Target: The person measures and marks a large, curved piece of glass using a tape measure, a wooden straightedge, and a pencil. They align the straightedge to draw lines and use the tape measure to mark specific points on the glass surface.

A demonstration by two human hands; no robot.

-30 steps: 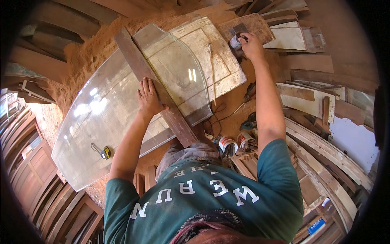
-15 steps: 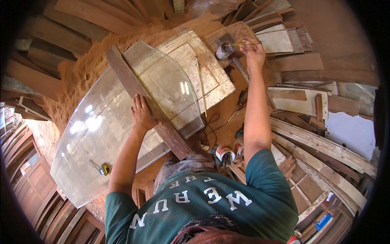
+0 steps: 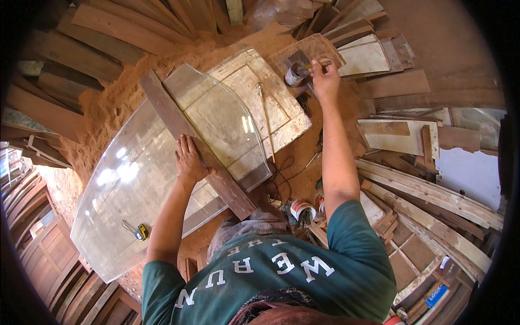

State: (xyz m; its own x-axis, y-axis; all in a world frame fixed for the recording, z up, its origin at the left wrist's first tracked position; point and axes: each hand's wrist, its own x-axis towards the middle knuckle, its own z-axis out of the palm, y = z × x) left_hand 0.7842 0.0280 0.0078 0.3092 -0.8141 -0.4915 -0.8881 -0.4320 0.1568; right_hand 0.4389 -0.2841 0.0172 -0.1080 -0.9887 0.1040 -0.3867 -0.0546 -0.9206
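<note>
My left hand [image 3: 189,158] lies with fingers extended on a long dark-brown wooden board [image 3: 162,103] across a curved glass pane [image 3: 116,197]. My right hand [image 3: 326,81] grips a thin yellowish tool [image 3: 310,66] over a small open can [image 3: 293,79], whose contents I cannot make out. Beneath the glass is a worn cream panel [image 3: 287,122], with a thin rod [image 3: 266,124] lying on it. A yellow-and-black tape measure [image 3: 141,232] rests on the glass left of my left forearm.
Sawdust [image 3: 103,111] and stacked planks [image 3: 119,32] surround the panel. Long boards [image 3: 428,195] and offcuts line the right side. Two small buckets [image 3: 300,210] and a tangled cord [image 3: 281,176] lie near my legs. Curved wooden pieces [image 3: 27,200] stand at the left.
My right hand, at the can a second ago, raised the thin tool beside it, then moved left, bringing the tool over the can. My left hand stays on the board; the view has shifted slightly.
</note>
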